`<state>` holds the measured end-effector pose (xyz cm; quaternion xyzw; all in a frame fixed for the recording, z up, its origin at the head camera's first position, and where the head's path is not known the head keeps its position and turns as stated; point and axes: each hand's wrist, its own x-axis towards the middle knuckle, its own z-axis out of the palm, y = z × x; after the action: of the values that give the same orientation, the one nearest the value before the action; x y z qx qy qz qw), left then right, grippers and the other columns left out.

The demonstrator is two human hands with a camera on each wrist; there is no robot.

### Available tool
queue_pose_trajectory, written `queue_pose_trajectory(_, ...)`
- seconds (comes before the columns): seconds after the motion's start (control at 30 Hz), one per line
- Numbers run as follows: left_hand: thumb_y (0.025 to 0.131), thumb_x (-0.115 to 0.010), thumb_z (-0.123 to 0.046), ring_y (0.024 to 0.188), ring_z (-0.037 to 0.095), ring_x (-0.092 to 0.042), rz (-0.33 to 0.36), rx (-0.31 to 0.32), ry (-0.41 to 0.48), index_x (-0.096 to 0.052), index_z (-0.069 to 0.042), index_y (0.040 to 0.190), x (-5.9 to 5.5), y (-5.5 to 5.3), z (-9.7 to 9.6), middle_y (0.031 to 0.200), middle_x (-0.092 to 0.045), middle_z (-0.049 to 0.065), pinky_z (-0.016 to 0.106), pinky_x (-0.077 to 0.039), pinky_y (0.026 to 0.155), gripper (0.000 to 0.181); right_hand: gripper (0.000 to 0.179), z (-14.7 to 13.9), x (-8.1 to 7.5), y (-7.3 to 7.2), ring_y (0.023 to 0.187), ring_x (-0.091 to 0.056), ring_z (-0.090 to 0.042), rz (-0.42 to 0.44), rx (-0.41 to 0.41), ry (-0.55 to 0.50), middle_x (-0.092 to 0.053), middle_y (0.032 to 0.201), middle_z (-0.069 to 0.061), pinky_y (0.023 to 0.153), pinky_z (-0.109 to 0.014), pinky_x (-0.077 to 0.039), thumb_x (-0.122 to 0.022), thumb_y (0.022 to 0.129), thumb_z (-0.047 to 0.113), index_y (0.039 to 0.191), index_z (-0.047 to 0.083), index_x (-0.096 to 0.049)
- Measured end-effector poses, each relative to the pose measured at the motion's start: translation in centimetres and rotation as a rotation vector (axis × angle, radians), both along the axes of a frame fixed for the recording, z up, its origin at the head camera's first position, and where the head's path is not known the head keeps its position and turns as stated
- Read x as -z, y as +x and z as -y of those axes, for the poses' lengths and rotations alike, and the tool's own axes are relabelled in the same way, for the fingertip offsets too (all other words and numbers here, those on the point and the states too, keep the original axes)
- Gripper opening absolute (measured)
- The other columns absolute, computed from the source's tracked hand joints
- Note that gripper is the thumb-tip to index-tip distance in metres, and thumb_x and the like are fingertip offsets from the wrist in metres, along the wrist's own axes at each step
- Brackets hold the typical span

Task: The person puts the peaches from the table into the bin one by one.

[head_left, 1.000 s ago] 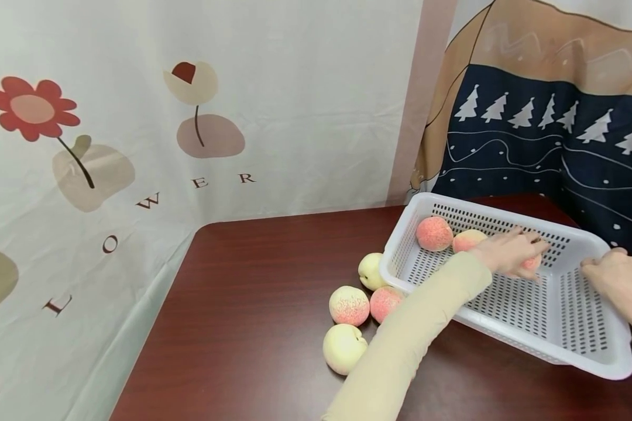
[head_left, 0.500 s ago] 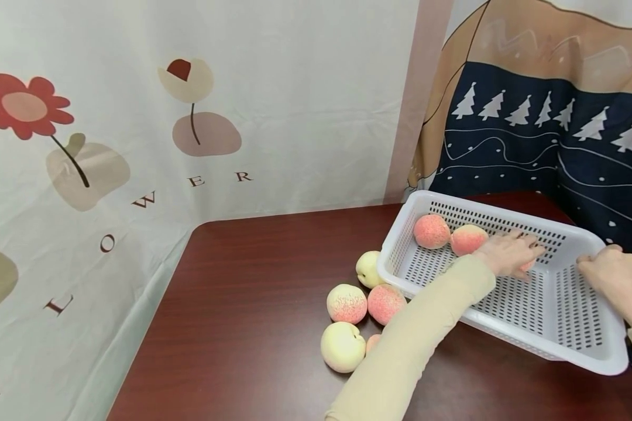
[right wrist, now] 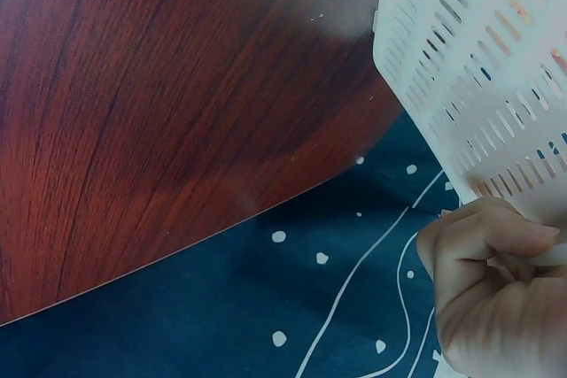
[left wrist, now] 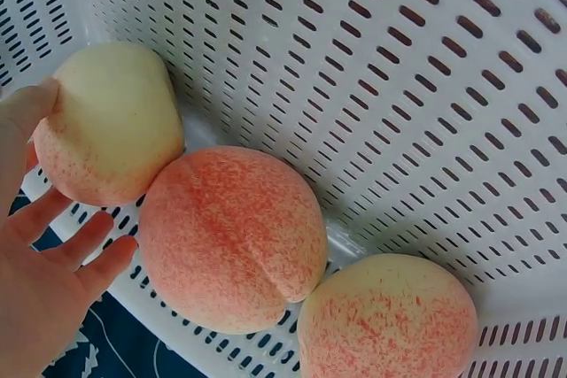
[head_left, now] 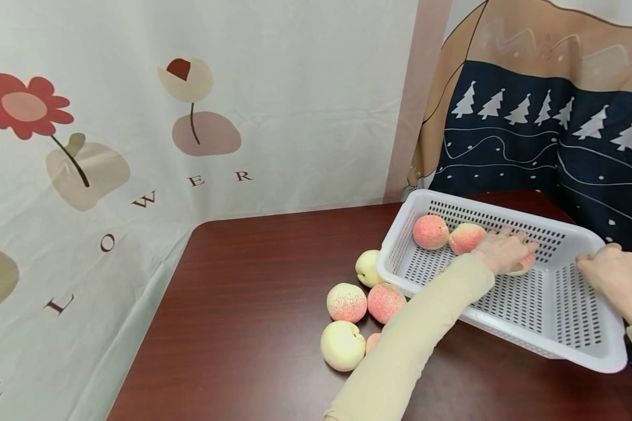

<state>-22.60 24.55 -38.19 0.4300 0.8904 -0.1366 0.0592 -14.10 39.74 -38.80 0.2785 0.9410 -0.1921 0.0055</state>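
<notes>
In the head view, my left hand is over a peach inside the white plastic basket and hides part of it. The left wrist view shows the thumb on this pale, pink-flushed peach, with the fingers round its other side. Beside it lie a redder peach and another pale-and-pink peach, in a row along the basket's far wall. My right hand grips the basket's right rim; the right wrist view shows its fingers curled over that edge.
Several peaches lie on the dark red table left of the basket, including a pale one and a pink one. My left sleeve partly covers another peach. Printed curtains hang behind the table.
My left hand has shifted slightly left, showing more of the peach under it. The middle peach in the row has turned, its red side now showing. My right hand keeps its grip.
</notes>
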Motion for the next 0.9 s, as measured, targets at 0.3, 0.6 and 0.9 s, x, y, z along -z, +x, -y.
queue_pose_trajectory(0.3, 0.098, -0.045, -0.041, 0.134, -0.002, -0.035, 0.066, 0.027, 0.03, -0.027, -0.044, 0.145, -0.7, 0.0, 0.5, 0.148, -0.033, -0.022, 0.02, -0.037, 0.104, 0.05, 0.053, 0.0, 0.0, -0.2, 0.048, -0.057, -0.032, 0.016, 0.009, 0.021, -0.043, 0.073, -0.035, 0.039, -0.034, -0.047, -0.033, 0.092, 0.017, 0.113, -0.032, -0.026)
queue_pose_trajectory(0.6, 0.101, -0.034, -0.042, 0.135, -0.002, -0.033, 0.112, 0.013, 0.027, -0.028, -0.042, 0.146, -1.9, 0.4, 0.7, 0.148, -0.034, -0.02, 0.016, -0.028, 0.11, 0.046, 0.055, -0.3, 0.2, -0.5, 0.048, -0.056, -0.032, 0.008, 0.012, 0.057, -0.042, 0.07, -0.034, 0.039, -0.034, -0.047, -0.034, 0.091, 0.018, 0.112, -0.033, -0.028)
queue_pose_trajectory(0.9, 0.099, -0.039, -0.045, 0.136, 0.002, -0.033, 0.095, -0.004, 0.011, -0.026, -0.044, 0.146, -3.7, 0.8, 1.2, 0.151, -0.029, -0.018, 0.021, -0.034, 0.107, 0.049, 0.057, -0.5, 0.3, -0.8, 0.052, -0.056, -0.034, 0.027, 0.027, 0.075, -0.042, 0.073, -0.035, 0.041, -0.034, -0.047, -0.035, 0.091, 0.019, 0.114, -0.033, -0.029)
